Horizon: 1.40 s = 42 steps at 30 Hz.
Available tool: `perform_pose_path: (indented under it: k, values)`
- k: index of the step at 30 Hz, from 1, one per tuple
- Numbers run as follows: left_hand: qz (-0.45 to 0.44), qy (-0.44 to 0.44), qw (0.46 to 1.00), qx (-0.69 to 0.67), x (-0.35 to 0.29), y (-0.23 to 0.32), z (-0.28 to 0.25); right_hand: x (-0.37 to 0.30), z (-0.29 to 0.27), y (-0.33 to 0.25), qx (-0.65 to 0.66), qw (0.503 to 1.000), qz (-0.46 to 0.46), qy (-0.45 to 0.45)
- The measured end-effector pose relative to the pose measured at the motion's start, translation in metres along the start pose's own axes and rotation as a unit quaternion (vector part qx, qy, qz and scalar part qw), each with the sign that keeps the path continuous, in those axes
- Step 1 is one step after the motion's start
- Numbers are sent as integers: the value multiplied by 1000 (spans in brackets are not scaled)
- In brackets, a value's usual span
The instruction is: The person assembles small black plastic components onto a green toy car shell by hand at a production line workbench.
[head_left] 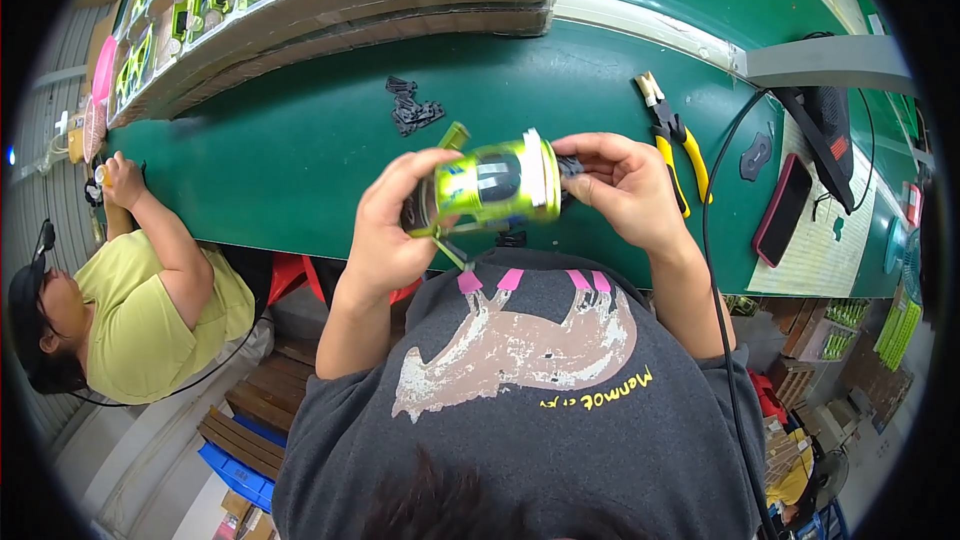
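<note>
A lime-green toy car body [478, 183] with a dark roof patch and a white end piece is held up over the table's near edge, slightly blurred. My left hand [393, 215] is closed around its left end, thumb and fingers on the shell, with its green doors standing out from the sides. At the right end, my right hand [632, 192] pinches a small dark plastic part [569, 167] against or close beside the car; contact is hard to tell. Several similar dark plastic parts [412, 112] lie in a loose pile on the table beyond the car.
Cardboard trays [350, 5] of green car bodies stand stacked at the far left. Yellow-handled pliers [672, 135], a phone [782, 210] and a dark flat piece [756, 156] lie right on the green table [290, 155]. A black cable [708, 260] hangs near my right arm. A co-worker [150, 310] sits left.
</note>
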<state>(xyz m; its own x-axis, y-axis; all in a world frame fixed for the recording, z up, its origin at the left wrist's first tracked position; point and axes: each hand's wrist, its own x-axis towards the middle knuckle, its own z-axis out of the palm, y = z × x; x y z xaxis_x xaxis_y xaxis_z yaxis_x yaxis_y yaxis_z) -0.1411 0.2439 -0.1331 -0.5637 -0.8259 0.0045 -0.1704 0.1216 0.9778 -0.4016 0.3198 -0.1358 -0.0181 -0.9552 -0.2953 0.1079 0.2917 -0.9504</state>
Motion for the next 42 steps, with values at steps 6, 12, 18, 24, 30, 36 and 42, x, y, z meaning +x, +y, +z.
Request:
perform_pose_path:
  k: [6,12,18,24,30,36,42]
  values:
    - [111,-181,976,44,13,19,6,-6,2,-5,-20,998,-52,28]
    - [97,-178,978,47,12,23,11,-13,3,-33,-195,967,-163,-32]
    - [96,-172,978,70,15,29,12,-12,1,-34,-167,971,-169,-35]
    - [116,-177,975,72,16,26,13,-8,9,-36,-206,960,-186,-21]
    - [122,-183,973,74,19,28,15,-7,11,-30,-221,949,-223,-11]
    - [176,-165,968,66,22,27,17,-10,13,-28,-227,948,-222,13]
    - [184,-212,957,67,23,28,15,-9,14,-32,-266,935,-232,24]
